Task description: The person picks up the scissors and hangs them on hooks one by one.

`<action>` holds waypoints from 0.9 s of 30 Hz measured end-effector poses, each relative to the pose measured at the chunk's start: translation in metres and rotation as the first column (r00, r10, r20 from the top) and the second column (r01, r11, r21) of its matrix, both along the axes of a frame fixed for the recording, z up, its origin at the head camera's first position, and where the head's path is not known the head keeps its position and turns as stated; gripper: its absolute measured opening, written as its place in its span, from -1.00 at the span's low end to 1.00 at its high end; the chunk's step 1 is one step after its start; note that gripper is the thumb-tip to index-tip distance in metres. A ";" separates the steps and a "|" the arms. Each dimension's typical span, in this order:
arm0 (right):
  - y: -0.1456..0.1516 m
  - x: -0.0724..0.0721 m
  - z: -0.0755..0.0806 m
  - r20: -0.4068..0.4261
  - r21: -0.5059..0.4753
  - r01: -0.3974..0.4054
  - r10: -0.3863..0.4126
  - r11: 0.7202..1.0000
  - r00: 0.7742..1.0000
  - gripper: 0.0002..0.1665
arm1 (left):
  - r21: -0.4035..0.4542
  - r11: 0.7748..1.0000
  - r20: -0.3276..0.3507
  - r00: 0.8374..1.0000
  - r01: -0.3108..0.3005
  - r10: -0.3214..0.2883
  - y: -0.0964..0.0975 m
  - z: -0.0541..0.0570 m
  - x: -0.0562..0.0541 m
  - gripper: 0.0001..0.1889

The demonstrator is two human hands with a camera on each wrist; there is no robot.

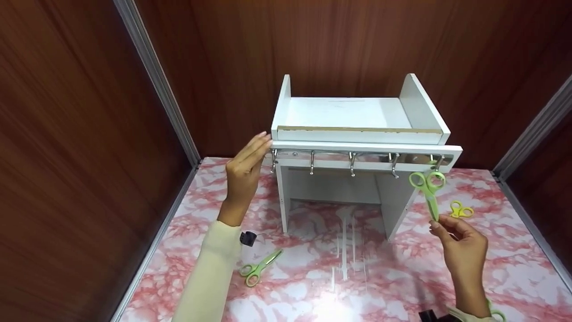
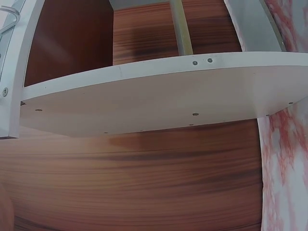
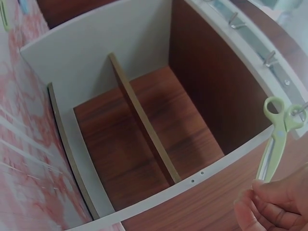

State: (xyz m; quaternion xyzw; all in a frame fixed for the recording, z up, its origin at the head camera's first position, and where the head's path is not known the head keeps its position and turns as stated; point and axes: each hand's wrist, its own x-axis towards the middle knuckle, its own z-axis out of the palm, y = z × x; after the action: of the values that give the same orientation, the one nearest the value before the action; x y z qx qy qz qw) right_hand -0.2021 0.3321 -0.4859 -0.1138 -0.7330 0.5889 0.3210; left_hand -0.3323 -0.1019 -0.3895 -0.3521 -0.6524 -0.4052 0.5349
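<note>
My right hand (image 1: 467, 250) pinches a pair of green scissors (image 1: 431, 197) by the blade end, handles up. In the right wrist view, one finger ring of the scissors (image 3: 274, 144) overlaps the endmost metal hook (image 3: 299, 109). That hook belongs to a hook rail (image 1: 371, 146) along the front of a white shelf unit (image 1: 348, 112). My left hand (image 1: 245, 166) has its fingers extended against the left end of the rail and shelf. The left wrist view shows mostly the unit's side panel (image 2: 144, 101).
Another pair of green scissors (image 1: 261, 268) lies at front left on the pink marbled table (image 1: 304, 299). Yellow scissors (image 1: 460, 209) lie behind the right hand. A green ring (image 1: 497, 311) shows beside the right wrist. Brown wood-grain panels (image 1: 348, 44) enclose the table.
</note>
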 end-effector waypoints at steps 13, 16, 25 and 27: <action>0.005 0.006 -0.004 0.043 -0.020 0.017 -0.016 1.000 0.999 -0.74 | 0.014 1.000 0.007 1.000 0.006 -0.006 0.001 0.000 0.000 -0.73; 0.007 0.008 -0.006 0.059 -0.037 0.029 -0.027 0.999 0.998 -0.75 | 0.023 1.000 0.007 1.000 0.011 -0.011 0.001 0.000 0.001 -0.73; 0.017 0.008 -0.020 0.116 0.027 0.040 -0.043 0.999 0.992 -0.78 | 0.021 1.000 0.004 1.000 0.011 -0.011 0.001 0.001 0.002 -0.73; 0.019 0.006 -0.026 0.133 0.038 0.028 -0.033 0.999 0.990 -0.77 | 0.019 1.000 0.002 1.000 0.009 -0.009 0.001 0.002 0.002 -0.73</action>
State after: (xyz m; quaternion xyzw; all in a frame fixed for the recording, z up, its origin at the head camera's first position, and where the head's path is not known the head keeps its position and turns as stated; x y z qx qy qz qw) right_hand -0.1957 0.3514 -0.5117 -0.1587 -0.7614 0.5616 0.2821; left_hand -0.3304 -0.1012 -0.3875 -0.3493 -0.6474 -0.4142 0.5360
